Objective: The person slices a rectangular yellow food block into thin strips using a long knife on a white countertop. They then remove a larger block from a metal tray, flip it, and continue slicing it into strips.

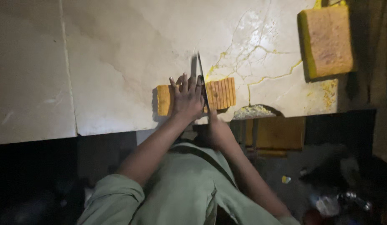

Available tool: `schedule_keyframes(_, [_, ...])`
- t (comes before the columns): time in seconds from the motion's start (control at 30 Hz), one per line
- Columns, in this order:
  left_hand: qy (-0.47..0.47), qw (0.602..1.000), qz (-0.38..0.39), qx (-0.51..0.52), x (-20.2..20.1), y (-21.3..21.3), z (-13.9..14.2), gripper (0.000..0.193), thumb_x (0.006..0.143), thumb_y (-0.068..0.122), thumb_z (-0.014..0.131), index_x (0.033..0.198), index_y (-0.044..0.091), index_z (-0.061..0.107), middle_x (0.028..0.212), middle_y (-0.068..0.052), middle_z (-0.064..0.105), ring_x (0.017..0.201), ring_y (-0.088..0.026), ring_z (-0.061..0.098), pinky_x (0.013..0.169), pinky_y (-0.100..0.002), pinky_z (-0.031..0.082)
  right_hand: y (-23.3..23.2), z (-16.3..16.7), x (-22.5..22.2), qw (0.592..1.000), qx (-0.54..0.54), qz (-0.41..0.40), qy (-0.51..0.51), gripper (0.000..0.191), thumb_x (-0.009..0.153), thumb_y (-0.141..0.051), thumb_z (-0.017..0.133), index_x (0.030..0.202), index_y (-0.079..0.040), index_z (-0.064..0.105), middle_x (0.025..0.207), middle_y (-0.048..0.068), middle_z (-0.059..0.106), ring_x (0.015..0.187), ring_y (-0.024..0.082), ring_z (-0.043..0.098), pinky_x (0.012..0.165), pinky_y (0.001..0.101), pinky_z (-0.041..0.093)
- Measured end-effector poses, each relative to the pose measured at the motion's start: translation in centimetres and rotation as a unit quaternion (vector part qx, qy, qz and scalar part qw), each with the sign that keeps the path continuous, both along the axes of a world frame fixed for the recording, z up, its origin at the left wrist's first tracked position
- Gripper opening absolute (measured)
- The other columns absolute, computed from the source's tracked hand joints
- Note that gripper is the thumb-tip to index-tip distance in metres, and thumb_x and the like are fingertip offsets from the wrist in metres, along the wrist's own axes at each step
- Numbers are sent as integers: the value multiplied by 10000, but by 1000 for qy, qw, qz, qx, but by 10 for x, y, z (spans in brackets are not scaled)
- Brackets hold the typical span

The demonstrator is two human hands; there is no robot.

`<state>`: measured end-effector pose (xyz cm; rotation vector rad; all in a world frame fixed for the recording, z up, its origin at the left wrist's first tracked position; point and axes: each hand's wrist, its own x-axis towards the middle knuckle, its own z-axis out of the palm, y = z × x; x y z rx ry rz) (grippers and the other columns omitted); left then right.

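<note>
Sleeves of my pale green shirt (177,196) fill the near view, both forearms reaching up to the stone counter (118,62). My right hand (213,118) sits at the counter's near edge, closed around the handle of a knife (202,85); the hand is partly blurred, so I cannot make out the fingers. The blade stands on edge across a yellow-brown block of cake (197,99), which lies close to the near edge and already shows a row of slices on its right part. My left hand (187,98) lies flat and open on the uncut left part, fingers spread, pressing just beside the blade. Crumbs (254,111) lie near the edge to the right. Farther off, toward the far right corner, a second, larger cake block (327,39) rests well apart.
</note>
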<state>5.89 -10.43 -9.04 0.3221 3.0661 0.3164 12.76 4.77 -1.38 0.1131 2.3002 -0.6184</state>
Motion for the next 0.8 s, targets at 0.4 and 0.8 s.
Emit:
schedule_keyframes(0.4, [4, 1000, -13, 8, -2, -7, 7, 740, 1010, 398, 445, 1595, -27, 287, 1610, -224, 328, 1521, -392, 243, 1204, -745, 87, 23, -77, 14, 976, -1, 133, 172, 799, 895, -134, 655, 1504, 108, 197, 991, 331, 691, 902, 514, 675, 742, 555, 544])
schedule_keyframes(0.8, [-60, 998, -9, 6, 2, -12, 14, 732, 991, 393, 456, 1588, 12, 272, 1555, -211, 366, 1516, -436, 222, 1137, -815, 38, 37, 16, 70, 990, -6, 142, 19, 961, 759, -138, 713, 1556, -9, 191, 1013, 338, 682, 961, 513, 659, 798, 537, 535])
